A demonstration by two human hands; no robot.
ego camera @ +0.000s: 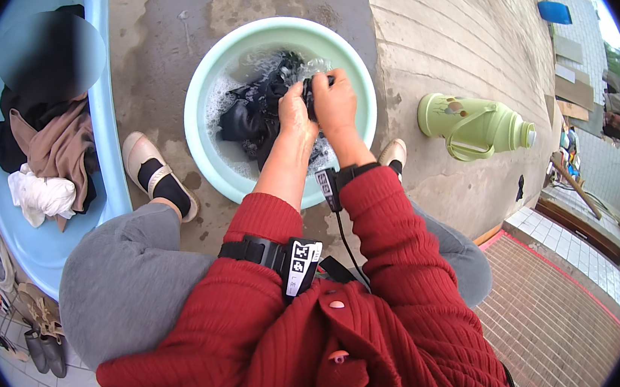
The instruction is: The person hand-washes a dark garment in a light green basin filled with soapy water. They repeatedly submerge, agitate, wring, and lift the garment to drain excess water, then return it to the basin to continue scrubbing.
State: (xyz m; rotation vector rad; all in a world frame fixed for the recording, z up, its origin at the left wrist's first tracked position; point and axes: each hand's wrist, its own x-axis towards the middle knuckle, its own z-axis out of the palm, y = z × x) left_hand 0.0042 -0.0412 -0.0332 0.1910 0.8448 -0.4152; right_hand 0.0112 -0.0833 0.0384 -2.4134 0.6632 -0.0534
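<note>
A pale green plastic basin stands on the concrete between my feet, holding soapy water. Wet dark cloth lies bunched in it, partly under the suds, with a shiny bulge on its left. My left hand grips a gathered part of this cloth above the water. Close beside it, my right hand is closed round the same bunch, fist upward. Dark fabric shows between the two hands and past the right fingers. Most of the cloth under my forearms is hidden.
At left a long light-blue plastic tub holds black clothes, a brown garment and a white cloth. A green thermos flask lies or stands at right; the lens distorts which. Shoes and a red-edged mat are behind.
</note>
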